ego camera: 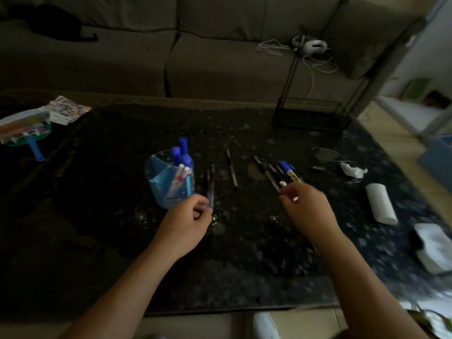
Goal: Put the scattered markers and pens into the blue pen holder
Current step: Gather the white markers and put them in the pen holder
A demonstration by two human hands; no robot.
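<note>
Dim light, dark speckled counter [122, 241]. Blue pen holder [168, 179] left of centre, three blue-capped markers [182, 152] upright inside plus white pens. Left hand [188, 221] just beside the holder, fingers curled around two dark pens [210, 187]. One dark pen [231, 171] lies alone mid-counter. Right hand [308, 206] pinches a bunch of dark pens and one blue-capped marker [289, 171]; exact count blurred. Nearby: white roll [380, 203], crumpled tissue [352, 170], black wire basket [310, 113], fan [24, 130] far left.
</note>
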